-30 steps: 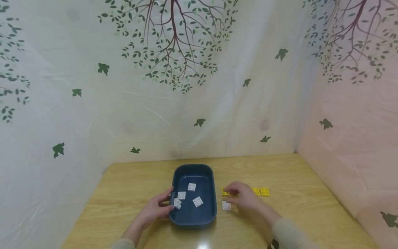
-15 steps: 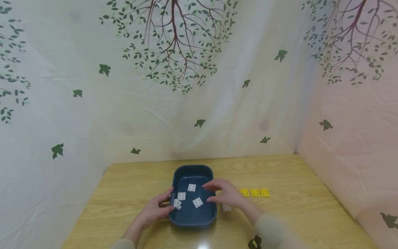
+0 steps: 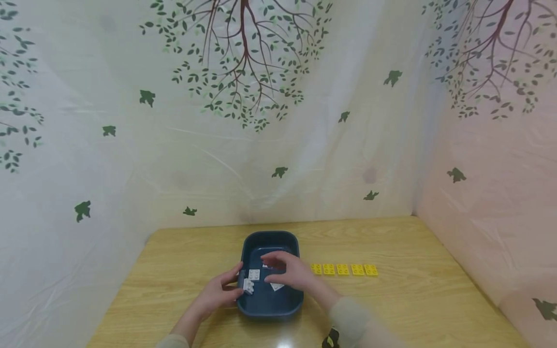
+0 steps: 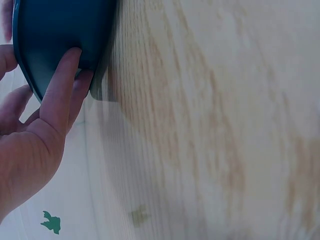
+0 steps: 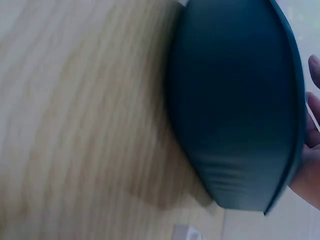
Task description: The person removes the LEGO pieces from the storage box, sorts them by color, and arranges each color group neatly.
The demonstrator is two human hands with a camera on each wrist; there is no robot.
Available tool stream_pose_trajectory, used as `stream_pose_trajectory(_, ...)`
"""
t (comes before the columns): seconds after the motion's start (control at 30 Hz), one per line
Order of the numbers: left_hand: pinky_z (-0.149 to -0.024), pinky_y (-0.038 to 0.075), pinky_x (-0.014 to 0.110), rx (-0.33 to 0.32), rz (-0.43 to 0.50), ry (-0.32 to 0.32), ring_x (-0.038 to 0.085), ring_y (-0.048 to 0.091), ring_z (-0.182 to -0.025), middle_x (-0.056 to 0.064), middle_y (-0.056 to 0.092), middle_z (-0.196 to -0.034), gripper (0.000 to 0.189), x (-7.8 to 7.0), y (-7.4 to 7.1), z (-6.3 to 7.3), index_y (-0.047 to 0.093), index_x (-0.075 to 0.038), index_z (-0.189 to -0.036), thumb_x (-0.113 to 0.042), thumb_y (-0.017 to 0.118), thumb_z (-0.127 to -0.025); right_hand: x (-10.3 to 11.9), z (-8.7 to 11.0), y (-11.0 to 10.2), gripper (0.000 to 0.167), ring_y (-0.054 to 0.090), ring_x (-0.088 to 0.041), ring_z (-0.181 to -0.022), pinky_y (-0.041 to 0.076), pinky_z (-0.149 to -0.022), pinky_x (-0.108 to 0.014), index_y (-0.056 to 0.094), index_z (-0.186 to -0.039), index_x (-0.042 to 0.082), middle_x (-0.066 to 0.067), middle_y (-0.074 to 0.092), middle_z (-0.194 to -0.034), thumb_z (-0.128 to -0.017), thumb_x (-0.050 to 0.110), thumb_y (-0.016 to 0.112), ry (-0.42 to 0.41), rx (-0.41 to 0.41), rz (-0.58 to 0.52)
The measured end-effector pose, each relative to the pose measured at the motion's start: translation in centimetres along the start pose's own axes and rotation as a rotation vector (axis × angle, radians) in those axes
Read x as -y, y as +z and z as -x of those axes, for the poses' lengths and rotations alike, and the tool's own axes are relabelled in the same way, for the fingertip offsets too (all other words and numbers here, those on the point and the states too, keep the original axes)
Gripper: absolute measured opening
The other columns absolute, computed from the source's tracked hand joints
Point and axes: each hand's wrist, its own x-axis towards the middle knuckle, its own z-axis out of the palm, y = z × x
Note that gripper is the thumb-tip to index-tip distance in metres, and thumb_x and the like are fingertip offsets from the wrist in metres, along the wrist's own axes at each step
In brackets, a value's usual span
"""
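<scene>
A dark blue tray [image 3: 270, 310] with white 2x2 toy bricks inside stands on the table. My left hand [image 3: 217, 290] grips its left wall; in the left wrist view, fingers [image 4: 61, 82] lie along the outer wall while others reach the rim. Over the tray's interior, my right hand [image 3: 289, 273] has thumb and fingers apart with nothing between them. Below its fingers, one white brick [image 3: 276, 286] is partly covered; another is almost hidden. Two more, a flat white brick [image 3: 254, 274] and a tilted white brick [image 3: 248, 286], sit near the left wall.
Several yellow bricks [image 3: 343, 269] form a row on the wooden table [image 3: 417, 290], right of the tray. A white brick [image 5: 186, 232] lies on the table beside the tray, at the lower edge of the right wrist view. A printed curtain [image 3: 209, 159] closes off the back.
My right hand has left the yellow row, where a yellow brick now lies uncovered, and moved left over the tray. The left hand has stayed at the tray's wall.
</scene>
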Motion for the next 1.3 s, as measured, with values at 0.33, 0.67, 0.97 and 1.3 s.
stream_pose_trajectory(0.33, -0.083, 0.058, 0.044, 0.023, 0.025, 0.001, 0.039, 0.056, -0.118, 0.035, 0.038, -0.146, 0.072, 0.0, 0.1, 0.1, 0.032, -0.013, -0.156, -0.01, 0.068, -0.093, 0.2, -0.8, 2.7, 0.049, 0.056, -0.017, -0.122, 0.043, -0.107, -0.036, 0.062, -0.131, 0.012, 0.001, 0.063, -0.13, -0.086, 0.019, 0.079, 0.053, 0.001, -0.003)
stream_pose_trajectory(0.67, -0.083, 0.058, 0.046, 0.025, 0.043, -0.013, 0.041, 0.053, -0.121, 0.034, 0.035, -0.148, 0.072, -0.3, 0.1, 0.3, 0.033, -0.013, -0.155, -0.01, 0.068, -0.093, 0.1, -1.4, 4.4, 0.051, 0.059, -0.015, -0.117, 0.045, -0.105, -0.04, 0.064, -0.13, 0.013, 0.003, 0.066, -0.126, -0.083, 0.021, 0.082, 0.087, 0.028, 0.032)
stream_pose_trajectory(0.97, -0.085, 0.058, 0.045, 0.034, 0.042, -0.014, 0.046, 0.049, -0.125, 0.031, 0.031, -0.153, 0.071, -0.3, 0.2, 0.3, 0.033, -0.013, -0.155, -0.012, 0.068, -0.094, -0.4, -1.6, 5.2, 0.051, 0.06, -0.016, -0.115, 0.046, -0.102, -0.039, 0.066, -0.126, 0.014, 0.004, 0.067, -0.122, -0.079, 0.022, 0.084, 0.141, 0.032, 0.062)
stream_pose_trajectory(1.3, -0.085, 0.058, 0.045, 0.038, 0.059, -0.026, 0.046, 0.049, -0.126, 0.029, 0.027, -0.155, 0.071, -0.3, 0.2, 0.3, 0.032, -0.014, -0.156, -0.011, 0.067, -0.094, -0.8, -2.0, 5.5, 0.046, 0.062, -0.015, -0.109, 0.048, -0.1, -0.038, 0.069, -0.121, 0.014, 0.005, 0.07, -0.116, -0.078, 0.018, 0.085, 0.169, 0.023, 0.108)
